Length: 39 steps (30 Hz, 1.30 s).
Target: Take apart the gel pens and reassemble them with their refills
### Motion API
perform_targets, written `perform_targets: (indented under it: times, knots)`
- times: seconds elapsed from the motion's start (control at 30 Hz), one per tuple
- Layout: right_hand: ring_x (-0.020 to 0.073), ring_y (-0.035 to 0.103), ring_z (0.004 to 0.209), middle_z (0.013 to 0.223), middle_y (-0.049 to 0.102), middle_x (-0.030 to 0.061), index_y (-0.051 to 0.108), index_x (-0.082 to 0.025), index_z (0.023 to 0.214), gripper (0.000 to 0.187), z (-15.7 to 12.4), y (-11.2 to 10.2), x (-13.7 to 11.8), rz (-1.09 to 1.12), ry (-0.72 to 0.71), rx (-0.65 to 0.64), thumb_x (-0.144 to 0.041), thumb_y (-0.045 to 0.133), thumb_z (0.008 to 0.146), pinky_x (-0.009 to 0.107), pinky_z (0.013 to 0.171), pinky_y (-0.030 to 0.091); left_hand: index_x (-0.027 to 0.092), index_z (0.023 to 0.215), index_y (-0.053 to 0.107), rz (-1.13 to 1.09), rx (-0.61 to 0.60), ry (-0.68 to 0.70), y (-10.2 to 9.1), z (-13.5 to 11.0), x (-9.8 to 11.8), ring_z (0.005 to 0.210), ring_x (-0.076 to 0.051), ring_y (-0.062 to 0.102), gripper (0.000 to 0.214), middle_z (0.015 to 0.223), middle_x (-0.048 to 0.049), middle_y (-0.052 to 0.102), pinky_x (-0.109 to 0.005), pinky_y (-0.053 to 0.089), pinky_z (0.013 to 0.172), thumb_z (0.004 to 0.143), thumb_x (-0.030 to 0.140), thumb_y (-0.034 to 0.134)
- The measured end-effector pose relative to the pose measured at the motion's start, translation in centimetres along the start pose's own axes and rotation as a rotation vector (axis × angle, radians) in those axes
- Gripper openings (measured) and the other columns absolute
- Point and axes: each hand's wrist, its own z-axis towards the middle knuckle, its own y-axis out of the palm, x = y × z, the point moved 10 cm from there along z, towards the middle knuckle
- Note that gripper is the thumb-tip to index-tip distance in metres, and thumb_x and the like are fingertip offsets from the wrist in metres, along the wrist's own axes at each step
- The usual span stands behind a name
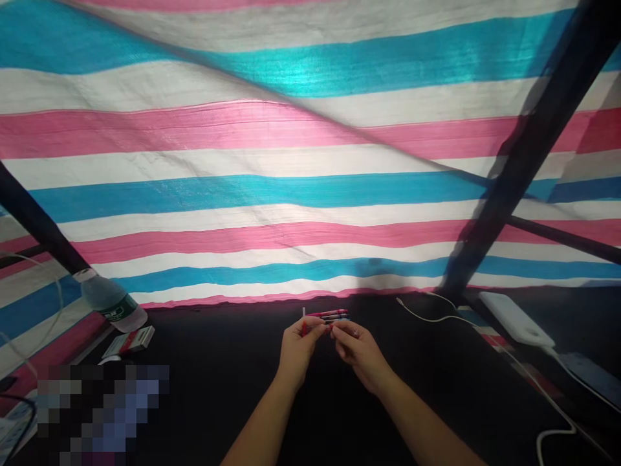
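My left hand (pixel 301 346) is closed in a pinch on a thin red-and-white stick (pixel 304 312) that looks like a pen; its pale end stands up above the knuckles and red shows between the fingers. My right hand (pixel 361 353) almost meets it, thumb and forefinger pinched together. Whatever lies in the right fingers is too small to make out. Just beyond the fingertips, several slim pens (pixel 334 314), red and dark, lie side by side on the black surface (pixel 218 388).
On the left, a clear bottle (pixel 114 301) leans beside a small flat box (pixel 129 342). To the right are a white power bank (pixel 517 320), a phone-like slab (pixel 596 375) and a white cable (pixel 436 319). A striped tarp (pixel 272 239) and dark poles (pixel 528 142) enclose the space.
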Motion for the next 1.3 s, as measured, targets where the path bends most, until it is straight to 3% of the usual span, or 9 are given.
perform_targets:
  times: [0.07, 0.13, 0.23, 0.5, 0.73, 0.87, 0.97, 1.17, 1.3]
  knots:
    - [0.0039, 0.036, 0.044, 0.066, 0.06, -0.0016, 0.072, -0.018, 0.088, 0.032, 0.0, 0.0, -0.2, 0.064, -0.011, -0.004, -0.044, 0.086, 0.076, 0.022, 0.042, 0.008, 0.015, 0.093, 0.075, -0.097, 0.004, -0.084, 0.0, 0.0, -0.7, 0.049, -0.008, 0.053, 0.032, 0.079, -0.0065, 0.075, -0.018, 0.026, 0.041, 0.072, 0.035, 0.088]
    - [0.0034, 0.039, 0.045, 0.076, 0.063, 0.0001, 0.073, -0.019, 0.096, 0.031, 0.0, -0.1, -0.3, 0.099, -0.026, -0.019, -0.041, 0.086, 0.078, 0.022, 0.042, 0.009, 0.016, 0.1, 0.074, -0.188, -0.01, -0.114, 0.2, -0.1, -0.7, 0.055, -0.009, 0.059, 0.039, 0.088, -0.0087, 0.076, -0.017, 0.018, 0.038, 0.07, 0.034, 0.09]
    - [0.0034, 0.041, 0.047, 0.084, 0.063, 0.0015, 0.075, -0.021, 0.105, 0.03, 0.0, 0.0, -0.5, 0.118, -0.051, -0.052, -0.041, 0.081, 0.083, 0.022, 0.042, 0.01, 0.016, 0.101, 0.074, -0.284, -0.04, -0.129, 0.5, -0.1, -0.4, 0.072, -0.013, 0.067, 0.042, 0.096, -0.0102, 0.075, -0.015, 0.02, 0.038, 0.068, 0.034, 0.092]
    - [0.0027, 0.038, 0.047, 0.086, 0.063, 0.0007, 0.073, -0.021, 0.094, 0.024, 0.1, -0.4, -1.0, 0.165, -0.073, -0.038, -0.039, 0.082, 0.083, 0.021, 0.042, 0.017, 0.015, 0.099, 0.069, -0.421, -0.153, -0.182, 1.6, -0.4, -0.3, 0.056, -0.006, 0.057, 0.035, 0.077, -0.003, 0.069, -0.013, 0.018, 0.036, 0.077, 0.037, 0.087]
    - [0.0041, 0.035, 0.047, 0.085, 0.062, 0.0001, 0.07, -0.021, 0.091, 0.031, 0.2, -1.0, -0.9, 0.179, -0.049, 0.015, -0.042, 0.086, 0.076, 0.021, 0.041, 0.016, 0.018, 0.1, 0.064, -0.399, -0.121, -0.2, 1.3, -0.6, -0.3, 0.075, -0.015, 0.069, 0.038, 0.088, -0.0063, 0.072, -0.013, 0.018, 0.036, 0.077, 0.04, 0.086]
    - [0.0035, 0.035, 0.048, 0.087, 0.062, 0.0003, 0.072, -0.021, 0.092, 0.027, 0.2, -1.1, -0.8, 0.24, -0.048, 0.013, -0.039, 0.086, 0.077, 0.02, 0.041, 0.016, 0.016, 0.096, 0.067, -0.425, -0.04, -0.156, 0.2, -0.1, -0.1, 0.056, -0.006, 0.055, 0.038, 0.081, -0.0013, 0.068, -0.012, 0.018, 0.035, 0.074, 0.037, 0.089]
    - [0.0038, 0.035, 0.049, 0.087, 0.062, 0.0003, 0.072, -0.021, 0.091, 0.026, 0.2, -1.2, -0.9, 0.264, -0.048, 0.018, -0.037, 0.087, 0.077, 0.02, 0.041, 0.015, 0.016, 0.099, 0.068, -0.443, -0.013, -0.166, -0.2, 0.0, -0.2, 0.055, -0.006, 0.053, 0.041, 0.074, 0.0003, 0.066, -0.012, 0.018, 0.035, 0.071, 0.036, 0.091]
    - [0.004, 0.035, 0.048, 0.083, 0.062, 0.0001, 0.074, -0.021, 0.091, 0.03, 0.2, -1.4, -1.1, 0.202, -0.076, 0.049, -0.039, 0.089, 0.072, 0.021, 0.041, 0.017, 0.014, 0.093, 0.068, -0.358, -0.056, -0.184, 0.4, -0.4, 0.2, 0.067, -0.011, 0.065, 0.037, 0.083, -0.0066, 0.073, -0.013, 0.017, 0.036, 0.071, 0.036, 0.09]
    - [0.0071, 0.037, 0.047, 0.064, 0.054, -0.0036, 0.074, -0.021, 0.091, 0.026, 0.1, -2.2, -1.8, 0.061, -0.188, 0.123, -0.039, 0.087, 0.076, 0.024, 0.044, 0.019, 0.014, 0.091, 0.067, -0.254, -0.087, -0.146, 1.0, -0.6, 0.7, 0.069, -0.014, 0.069, 0.035, 0.087, -0.0095, 0.076, -0.014, 0.017, 0.038, 0.075, 0.038, 0.087]
